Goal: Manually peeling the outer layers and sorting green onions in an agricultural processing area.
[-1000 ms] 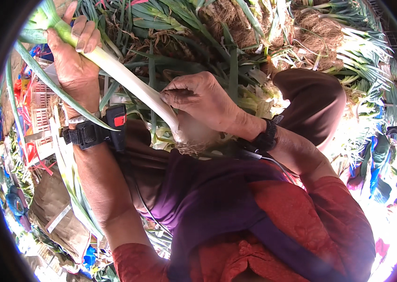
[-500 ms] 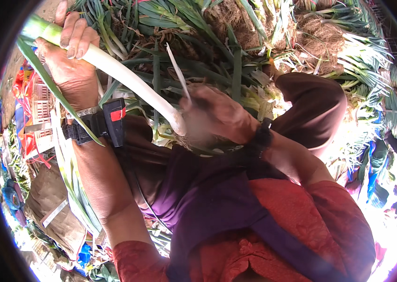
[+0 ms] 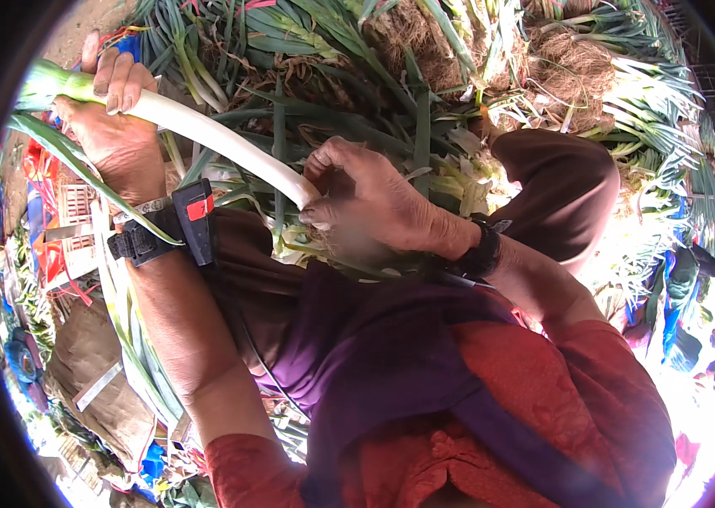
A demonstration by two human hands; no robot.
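Note:
A long leek (image 3: 222,140) slants across the upper left, its green top outward and its white shank running down to the right. My left hand (image 3: 116,127) is wrapped round it where green turns white. One loose green leaf of it hangs across my left wrist. My right hand (image 3: 383,199) is at the root end, thumb and fingers closed about the base. Blurred roots hang below those fingers. A thin pale tip (image 3: 418,173) sticks out behind the right hand; I cannot make out what it belongs to.
Heaped leeks (image 3: 290,34) with green leaves lie ahead, and brown root bundles (image 3: 573,76) at the far right. My bent knee (image 3: 561,186) in brown trousers is right of my right hand. A red and white plastic basket (image 3: 74,216) and brown cardboard (image 3: 99,372) lie at the left.
The thin pale strip that stood up from my blurred right hand no longer shows there. That hand now closes round the root end. The leek and left hand have shifted slightly left.

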